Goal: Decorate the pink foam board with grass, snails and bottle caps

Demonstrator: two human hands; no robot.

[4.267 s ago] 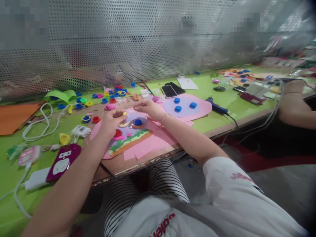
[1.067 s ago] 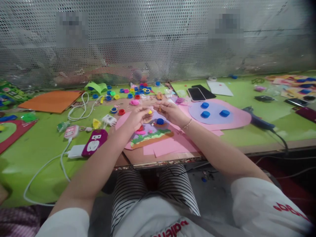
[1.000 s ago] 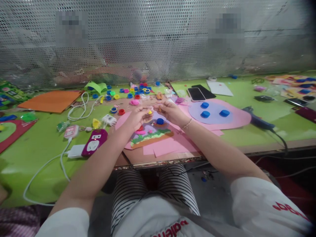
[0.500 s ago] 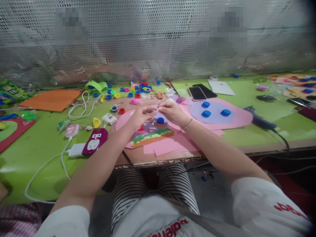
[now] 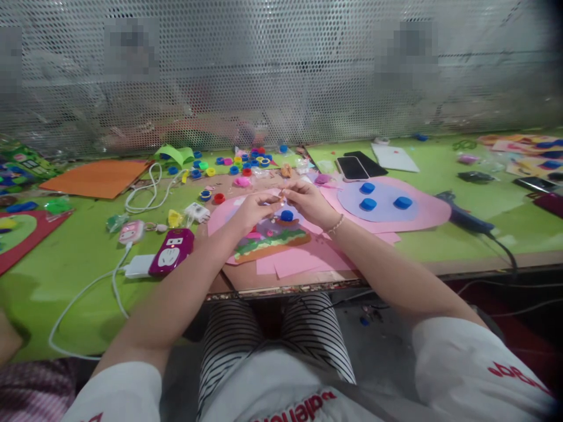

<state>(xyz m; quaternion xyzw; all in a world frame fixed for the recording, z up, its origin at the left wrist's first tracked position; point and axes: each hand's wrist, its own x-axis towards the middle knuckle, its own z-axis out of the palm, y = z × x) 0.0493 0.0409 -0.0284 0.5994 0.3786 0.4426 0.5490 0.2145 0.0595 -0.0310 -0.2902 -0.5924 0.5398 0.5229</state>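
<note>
Both hands meet above a pink paper piece (image 5: pixel 220 218) decorated with a green and brown clay strip (image 5: pixel 272 245). My left hand (image 5: pixel 257 212) has its fingers pinched together at the tips, and my right hand (image 5: pixel 303 202) pinches right beside it. Between the fingertips shows something tiny and orange-brown, too small to name. A blue cap (image 5: pixel 287 216) sits on the decorated paper just below the fingers. To the right, a lilac oval (image 5: pixel 383 210) on pink paper carries three blue caps.
Behind my hands lie loose coloured caps (image 5: pixel 234 170) and a phone (image 5: pixel 352 168). A purple power socket (image 5: pixel 172 252) with white cables stands left, near orange paper (image 5: pixel 97 177). A glue gun (image 5: pixel 466 215) lies right. Another person's arm (image 5: pixel 7 337) shows at lower left.
My fingertips have lowered slightly and drawn closer together, and an orange-brown bit now shows between them. The whole view has shifted slightly.
</note>
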